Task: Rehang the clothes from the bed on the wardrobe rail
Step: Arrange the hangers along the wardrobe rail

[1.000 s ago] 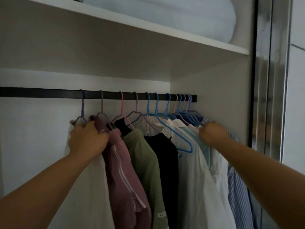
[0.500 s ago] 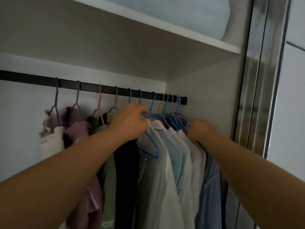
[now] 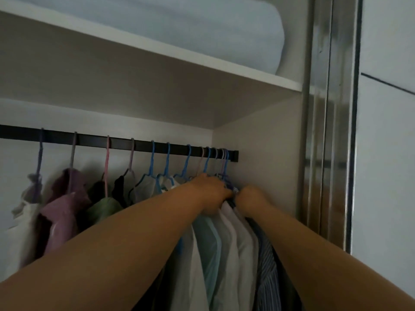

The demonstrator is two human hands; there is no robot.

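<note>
A black wardrobe rail (image 3: 94,140) carries several garments on coloured hangers. From the left hang a cream top (image 3: 22,221), a mauve jacket (image 3: 60,212), a green shirt (image 3: 103,207) and a black garment (image 3: 119,189). Pale shirts (image 3: 226,243) and a blue striped shirt (image 3: 267,265) are bunched at the right end. My left hand (image 3: 211,194) grips the shoulders of the pale shirts just under the blue hangers (image 3: 206,162). My right hand (image 3: 251,198) is curled on the striped shirt's collar, close beside the left hand. Its fingers are hidden behind the cloth.
A white shelf (image 3: 157,52) above the rail holds folded pale blue bedding (image 3: 179,25). The wardrobe's white side wall (image 3: 258,164) stands just right of my hands. A mirrored sliding-door frame (image 3: 330,131) runs down the right side.
My left hand has travelled right along the rail, from the cream and mauve garments to the pale shirts beside my right hand. The view has tilted up and to the right.
</note>
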